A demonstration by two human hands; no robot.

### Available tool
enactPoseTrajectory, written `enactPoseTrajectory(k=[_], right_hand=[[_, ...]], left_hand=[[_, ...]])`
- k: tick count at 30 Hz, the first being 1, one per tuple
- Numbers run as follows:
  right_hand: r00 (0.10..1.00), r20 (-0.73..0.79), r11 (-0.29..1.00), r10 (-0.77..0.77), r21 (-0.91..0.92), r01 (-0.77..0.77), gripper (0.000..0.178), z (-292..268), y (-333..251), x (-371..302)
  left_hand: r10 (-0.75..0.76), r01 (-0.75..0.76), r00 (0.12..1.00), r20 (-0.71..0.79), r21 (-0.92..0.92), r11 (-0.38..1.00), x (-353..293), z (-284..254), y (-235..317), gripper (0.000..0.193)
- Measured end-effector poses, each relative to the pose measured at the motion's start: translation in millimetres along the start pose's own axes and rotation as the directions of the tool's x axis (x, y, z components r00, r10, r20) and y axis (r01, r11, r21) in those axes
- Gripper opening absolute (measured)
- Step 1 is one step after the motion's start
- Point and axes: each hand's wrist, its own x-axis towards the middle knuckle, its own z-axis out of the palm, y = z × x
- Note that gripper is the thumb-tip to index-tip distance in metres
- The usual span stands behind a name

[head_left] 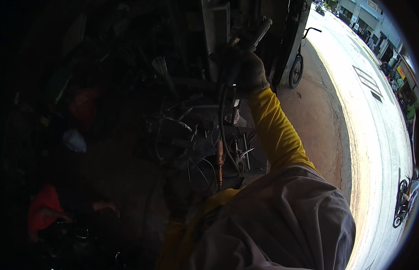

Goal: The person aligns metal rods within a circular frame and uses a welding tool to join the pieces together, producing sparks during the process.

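Note:
My right hand [253,74], in a grubby work glove, reaches up and forward at the end of a yellow sleeve. It seems closed around something dark that I cannot make out. A pale metal tube [263,32] sticks up just beyond it. From beside this hand a dark cable [222,117] hangs down past a tool with an orange handle [219,157]. My left hand [177,198] is low, in deep shadow above its yellow cuff, and its fingers do not show. Ahead of it lie bent metal frame pieces [180,119] and thin rods [243,150].
At the lower left a person in a red top [45,207] reaches an arm out over dark machinery. A bundle of wires [160,66] fans upward ahead. To the right, a bicycle [296,69] stands by the doorway post [289,40], beside a sunlit road [353,103].

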Motion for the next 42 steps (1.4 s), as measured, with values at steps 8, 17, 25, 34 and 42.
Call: enactPoseTrajectory(k=[8, 17, 25, 34, 42], right_hand=[[0.955, -0.115, 0.809, 0.272, -0.511, -0.291, 0.035, -37, 49, -50], [0.848, 0.011, -0.484, 0.531, -0.817, 0.313, 0.042, -79, 107, -15], [0.741, 0.049, -0.551, 0.67, -0.636, 0.54, 0.037, -78, 103, -3], [0.872, -0.433, 0.08, 0.229, -0.884, -0.46, 0.043, -97, 70, -136], [0.774, -0.59, 0.363, 0.23, -0.686, -0.631, 0.046, -99, 37, -249]], left_hand=[[-0.038, 0.035, 0.995, -0.091, -0.038, 0.999, -14, 4, -9, 0.101], [-0.046, 0.042, 0.992, -0.116, -0.033, 0.999, -22, -15, -6, 0.106], [-0.106, 0.107, 0.975, -0.193, -0.004, 0.994, -2, -47, -1, 0.106], [-0.098, 0.131, 0.983, -0.153, 0.225, 0.966, 109, -48, 29, 0.108], [-0.247, 0.256, 0.967, -0.066, 0.255, 0.932, 176, -24, 20, 0.109]])
